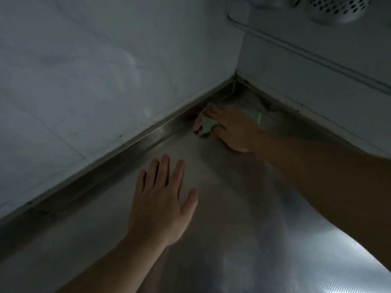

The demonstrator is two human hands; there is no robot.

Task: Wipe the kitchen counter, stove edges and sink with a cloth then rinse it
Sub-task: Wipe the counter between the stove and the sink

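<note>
A textured stainless steel counter [232, 240] fills the lower part of the view and runs into a corner between two pale walls. My right hand [230, 127] reaches into that corner and grips a pale green cloth [208, 123], pressing it against the counter beside the raised metal edge strip [135, 142]. Most of the cloth is hidden under the fingers. My left hand [163, 204] lies flat on the counter nearer to me, fingers straight and spread, holding nothing.
Pale tiled walls [95, 70] meet at the corner behind the cloth. A perforated metal utensil holder [338, 7] hangs from a rail [306, 51] on the right wall, above the counter. Dark grime lines the seam along the right wall.
</note>
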